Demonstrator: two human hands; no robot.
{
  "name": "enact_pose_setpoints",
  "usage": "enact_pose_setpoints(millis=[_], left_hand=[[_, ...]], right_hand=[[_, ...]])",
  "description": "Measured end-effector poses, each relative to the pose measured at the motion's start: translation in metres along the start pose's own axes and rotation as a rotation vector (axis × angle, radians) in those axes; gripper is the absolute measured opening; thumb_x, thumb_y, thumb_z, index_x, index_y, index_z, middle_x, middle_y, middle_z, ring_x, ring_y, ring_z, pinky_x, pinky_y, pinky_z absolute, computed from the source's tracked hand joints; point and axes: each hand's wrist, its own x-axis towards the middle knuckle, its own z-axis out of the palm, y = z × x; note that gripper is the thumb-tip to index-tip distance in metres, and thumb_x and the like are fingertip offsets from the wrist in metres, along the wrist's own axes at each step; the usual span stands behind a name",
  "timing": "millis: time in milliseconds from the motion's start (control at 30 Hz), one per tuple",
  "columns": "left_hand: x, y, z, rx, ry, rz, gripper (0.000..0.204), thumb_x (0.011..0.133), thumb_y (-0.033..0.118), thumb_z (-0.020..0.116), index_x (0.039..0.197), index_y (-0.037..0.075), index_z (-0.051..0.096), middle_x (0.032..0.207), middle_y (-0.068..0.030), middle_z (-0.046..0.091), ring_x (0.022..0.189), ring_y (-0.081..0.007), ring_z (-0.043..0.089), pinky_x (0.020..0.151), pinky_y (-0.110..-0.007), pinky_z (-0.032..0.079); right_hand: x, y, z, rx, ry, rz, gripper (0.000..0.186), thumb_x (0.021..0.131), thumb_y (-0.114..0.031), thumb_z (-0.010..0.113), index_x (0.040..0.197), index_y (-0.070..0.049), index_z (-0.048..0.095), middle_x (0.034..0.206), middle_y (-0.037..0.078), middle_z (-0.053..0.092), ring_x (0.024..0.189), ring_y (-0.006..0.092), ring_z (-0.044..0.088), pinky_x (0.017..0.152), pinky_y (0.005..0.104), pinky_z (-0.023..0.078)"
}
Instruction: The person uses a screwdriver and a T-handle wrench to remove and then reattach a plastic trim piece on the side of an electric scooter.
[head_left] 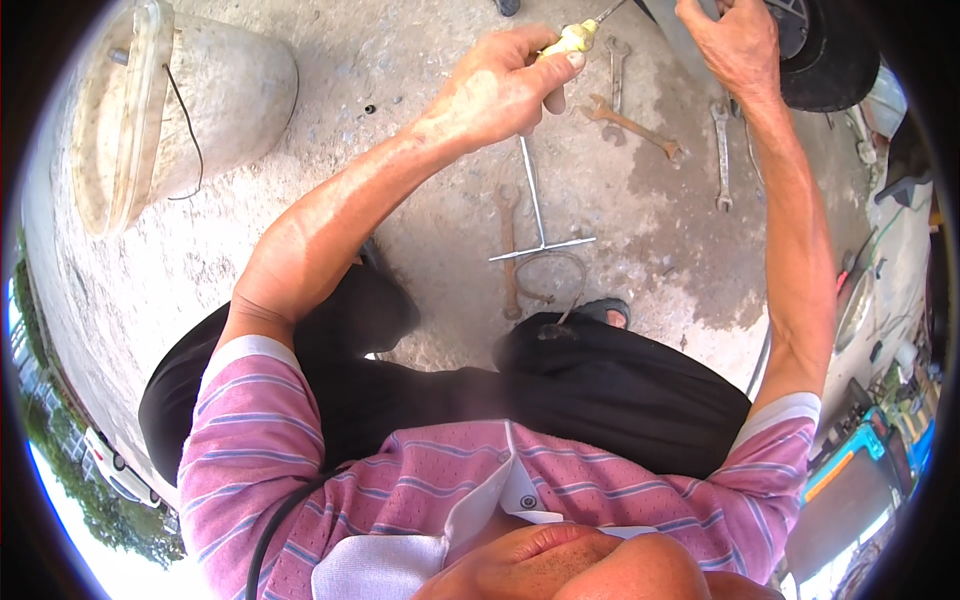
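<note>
A screwdriver with a yellow handle (572, 40) is held in my left hand (500, 88), its shaft pointing up and right toward the dark part at the top edge. My right hand (738, 45) is beside a black wheel (835, 65), fingers curled and partly cut off by the top edge. What they grip cannot be made out. Below my left hand a T-handle wrench (535, 195) lies on the concrete. Between my hands are a grey open-end wrench (617, 75) and a rusty one (635, 127). Another wrench (722, 160) lies below my right hand.
A dirty white bucket (235, 95) lies on its side at the left, near a small black cylindrical piece (370, 109). A rusty wrench (509, 255) and a thin looped cable (578, 272) lie near my feet. Assorted items and a teal-edged object (850, 450) stand at the far right.
</note>
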Motion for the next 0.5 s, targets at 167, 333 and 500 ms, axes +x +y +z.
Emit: enact_pose_setpoints(millis=[167, 333, 500], left_hand=[[0.006, -0.011, 0.002, 0.059, 0.05, 0.09, 0.037, 0.101, 0.036, 0.058, 0.107, 0.001, 0.064, 0.074, -0.0032, 0.062, 0.054, -0.0085, 0.05, 0.05, -0.028, 0.04], [0.007, -0.006, -0.001, 0.035, 0.001, 0.043, 0.034, 0.1, 0.035, 0.058, 0.105, 0.001, 0.063, 0.074, -0.0039, 0.062, 0.054, -0.0089, 0.05, 0.05, -0.028, 0.04], [0.011, -0.011, -0.005, -0.03, -0.028, 0.025, 0.031, 0.099, 0.033, 0.061, 0.096, 0.002, 0.062, 0.072, -0.0016, 0.064, 0.056, -0.008, 0.053, 0.052, -0.028, 0.043]], right_hand=[[-0.001, -0.015, 0.001, 0.022, 0.023, 0.167, 0.038, 0.079, -0.005, 0.074, 0.114, -0.002, 0.059, 0.103, 0.011, 0.069, 0.097, 0.0217, 0.068, 0.088, 0.034, 0.054], [-0.005, -0.006, -0.008, -0.111, -0.113, 0.192, 0.036, 0.08, -0.019, 0.076, 0.107, 0.0, 0.064, 0.092, 0.018, 0.068, 0.088, 0.0273, 0.068, 0.081, 0.039, 0.053], [-0.009, 0.0, -0.009, -0.167, -0.149, 0.13, 0.034, 0.08, -0.021, 0.075, 0.103, 0.001, 0.063, 0.089, 0.022, 0.064, 0.084, 0.0355, 0.066, 0.076, 0.0444, 0.051]])
